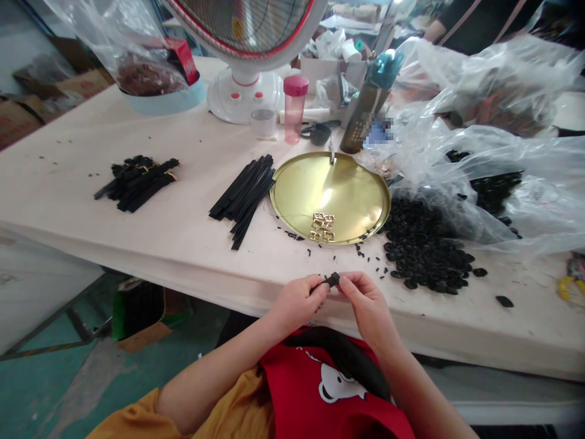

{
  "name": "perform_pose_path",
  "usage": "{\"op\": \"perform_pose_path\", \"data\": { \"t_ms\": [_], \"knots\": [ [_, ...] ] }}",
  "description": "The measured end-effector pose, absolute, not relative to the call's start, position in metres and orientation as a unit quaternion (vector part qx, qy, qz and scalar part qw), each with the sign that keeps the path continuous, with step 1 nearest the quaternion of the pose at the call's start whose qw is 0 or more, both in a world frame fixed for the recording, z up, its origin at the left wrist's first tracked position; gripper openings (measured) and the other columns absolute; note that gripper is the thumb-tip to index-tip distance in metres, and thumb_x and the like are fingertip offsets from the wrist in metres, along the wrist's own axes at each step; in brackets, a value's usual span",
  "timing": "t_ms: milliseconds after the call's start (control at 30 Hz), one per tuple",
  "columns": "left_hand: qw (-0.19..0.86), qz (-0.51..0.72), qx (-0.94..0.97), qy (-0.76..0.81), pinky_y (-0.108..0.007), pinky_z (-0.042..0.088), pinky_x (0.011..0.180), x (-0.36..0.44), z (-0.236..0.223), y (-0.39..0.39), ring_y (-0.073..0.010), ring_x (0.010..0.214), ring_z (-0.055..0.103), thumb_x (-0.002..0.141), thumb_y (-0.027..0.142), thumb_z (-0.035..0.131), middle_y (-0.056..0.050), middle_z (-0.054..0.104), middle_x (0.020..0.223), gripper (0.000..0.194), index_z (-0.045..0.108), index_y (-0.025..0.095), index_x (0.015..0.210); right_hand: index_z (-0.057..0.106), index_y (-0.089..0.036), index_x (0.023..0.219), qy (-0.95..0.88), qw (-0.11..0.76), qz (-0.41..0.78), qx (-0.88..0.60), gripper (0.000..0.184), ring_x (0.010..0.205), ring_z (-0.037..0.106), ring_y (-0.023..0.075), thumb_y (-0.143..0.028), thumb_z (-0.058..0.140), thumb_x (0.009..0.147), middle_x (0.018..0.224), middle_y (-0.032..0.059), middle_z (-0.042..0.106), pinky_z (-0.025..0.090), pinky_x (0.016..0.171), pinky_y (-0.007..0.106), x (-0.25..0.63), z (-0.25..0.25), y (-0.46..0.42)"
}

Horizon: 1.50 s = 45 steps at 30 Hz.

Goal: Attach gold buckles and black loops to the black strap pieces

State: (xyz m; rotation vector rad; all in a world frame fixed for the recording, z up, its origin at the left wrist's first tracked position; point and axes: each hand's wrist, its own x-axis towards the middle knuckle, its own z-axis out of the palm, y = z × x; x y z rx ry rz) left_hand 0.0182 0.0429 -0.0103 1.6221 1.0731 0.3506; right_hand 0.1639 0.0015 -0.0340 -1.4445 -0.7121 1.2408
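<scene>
At the table's front edge, my left hand (304,299) is closed around a short black strap (333,280). My right hand (363,300) pinches the strap's other end, close to the left fingertips. Just beyond my hands lies a round gold tray (292,210) with several small gold buckles (323,227) near its front rim. Left of the tray is a pile of flat black straps (242,194). A second bundle of black straps (137,183), with gold bits showing on it, lies farther left. To the right spreads a heap of small black loops (423,244).
A white fan (244,91) stands at the back beside a pink-lidded bottle (295,110). A dark bottle (365,110) leans behind the tray. Clear plastic bags (457,110) fill the right back. Yellow-handled pliers (569,289) lie far right. Another person (487,21) is at the upper right.
</scene>
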Motion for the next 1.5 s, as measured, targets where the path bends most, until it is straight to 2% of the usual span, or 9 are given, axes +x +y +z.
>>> {"op": "perform_pose_path", "data": {
  "t_ms": [200,467,533,633,900,1100,1200,1300,1500],
  "knots": [
    [0.543,0.113,0.714,0.429,-0.02,0.029,0.05,0.017,-0.009,0.049,-0.0095,0.053,0.042,0.083,0.036,0.035,0.004,0.047,0.055,0.029,0.054,0.017,0.071,0.058,-0.02,0.072,-0.323,0.493,0.517,-0.621,0.021,0.063,0.049,0.0119,-0.041,0.063,0.071,0.067,-0.0017,0.056,0.041,0.064,0.026,0.177,-0.034,0.005],
    [0.542,0.11,0.717,0.424,-0.021,0.034,0.054,0.021,-0.01,0.045,-0.0117,0.059,0.047,0.083,0.032,0.035,0.001,0.053,0.061,0.026,0.057,0.017,0.08,0.062,-0.019,0.074,-0.351,0.45,0.543,-0.617,0.026,0.068,0.055,0.0149,-0.043,0.067,0.065,0.07,0.0002,0.062,0.046,0.068,0.03,0.177,-0.032,0.005],
    [0.559,0.12,0.699,0.429,-0.021,0.035,0.055,0.02,-0.01,0.043,-0.0112,0.059,0.049,0.081,0.027,0.037,0.001,0.055,0.065,0.023,0.053,0.017,0.094,0.062,-0.019,0.076,-0.332,0.457,0.548,-0.617,0.025,0.066,0.054,0.0139,-0.042,0.067,0.066,0.071,-0.0001,0.061,0.045,0.066,0.028,0.179,-0.034,0.002],
    [0.579,0.135,0.68,0.43,-0.021,0.038,0.057,0.017,-0.009,0.039,-0.0102,0.059,0.05,0.078,0.018,0.037,0.002,0.058,0.07,0.034,0.042,0.017,0.112,0.061,-0.02,0.077,-0.308,0.469,0.564,-0.606,0.023,0.061,0.051,0.0116,-0.041,0.065,0.068,0.068,-0.0018,0.059,0.043,0.064,0.026,0.177,-0.034,-0.002],
    [0.59,0.173,0.666,0.422,-0.025,0.042,0.068,0.014,-0.003,0.027,-0.0109,0.066,0.054,0.08,0.017,0.036,0.0,0.059,0.071,0.033,0.038,0.016,0.112,0.055,-0.019,0.064,-0.364,0.437,0.581,-0.582,0.025,0.061,0.047,0.0121,-0.043,0.062,0.071,0.059,-0.003,0.052,0.038,0.062,0.025,0.158,-0.014,-0.011],
    [0.613,0.177,0.651,0.412,-0.023,0.043,0.062,0.007,0.002,0.017,-0.0098,0.063,0.055,0.078,0.021,0.043,-0.003,0.065,0.083,0.041,0.033,0.016,0.117,0.052,-0.019,0.06,-0.357,0.473,0.558,-0.582,0.026,0.059,0.044,0.0112,-0.04,0.063,0.071,0.057,-0.0035,0.049,0.036,0.06,0.024,0.159,-0.016,-0.024],
    [0.592,0.189,0.645,0.445,-0.023,0.043,0.062,0.0,0.001,0.011,-0.0096,0.06,0.056,0.077,0.021,0.045,-0.004,0.066,0.085,0.037,0.036,0.016,0.112,0.053,-0.02,0.063,-0.3,0.51,0.555,-0.584,0.025,0.054,0.04,0.0102,-0.041,0.062,0.071,0.056,-0.0042,0.047,0.034,0.055,0.024,0.163,-0.025,-0.028],
    [0.595,0.163,0.638,0.461,-0.022,0.041,0.052,-0.003,0.0,0.005,-0.0091,0.051,0.054,0.077,0.03,0.046,-0.002,0.065,0.074,0.022,0.046,0.016,0.094,0.053,-0.02,0.066,-0.28,0.522,0.554,-0.585,0.025,0.052,0.04,0.0103,-0.042,0.062,0.071,0.056,-0.0038,0.047,0.035,0.053,0.024,0.16,-0.027,-0.032],
    [0.547,0.14,0.674,0.477,-0.02,0.035,0.048,-0.001,0.001,0.006,-0.0078,0.045,0.047,0.08,0.038,0.04,-0.001,0.062,0.063,0.027,0.053,0.015,0.073,0.053,-0.02,0.064,-0.404,0.478,0.43,-0.651,0.026,0.058,0.043,0.0129,-0.044,0.061,0.071,0.058,-0.0025,0.049,0.035,0.056,0.025,0.146,-0.019,-0.041]
  ]
}}
